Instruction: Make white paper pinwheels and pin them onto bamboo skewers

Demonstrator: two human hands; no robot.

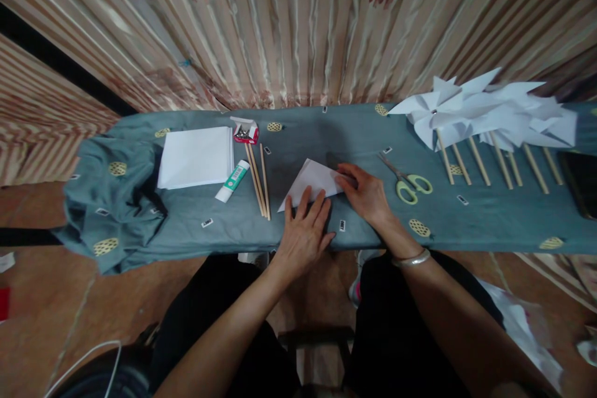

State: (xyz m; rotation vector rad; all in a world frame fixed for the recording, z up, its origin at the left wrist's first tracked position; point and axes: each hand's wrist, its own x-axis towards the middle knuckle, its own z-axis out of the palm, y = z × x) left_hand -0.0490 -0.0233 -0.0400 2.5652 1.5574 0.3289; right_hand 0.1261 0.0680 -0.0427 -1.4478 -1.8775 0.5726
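Note:
A white sheet of paper (311,179), folded into a triangle, lies on the cloth-covered table before me. My left hand (304,224) rests flat on its near edge with the fingers spread. At the paper's right corner, my right hand (364,191) pinches the paper between thumb and fingers. Scissors (408,181) with light green handles lie just right of that hand. Several thin wooden sticks (258,183) and a green-and-white glue stick (232,181) are to the left of the paper.
A stack of white paper (196,157) lies at the left, beside a small red box (246,131) of metal pins. Several white paper pinwheels (485,112) on sticks are heaped at the right, near a dark phone-like object (579,180). A pleated curtain (298,25) hangs behind the table.

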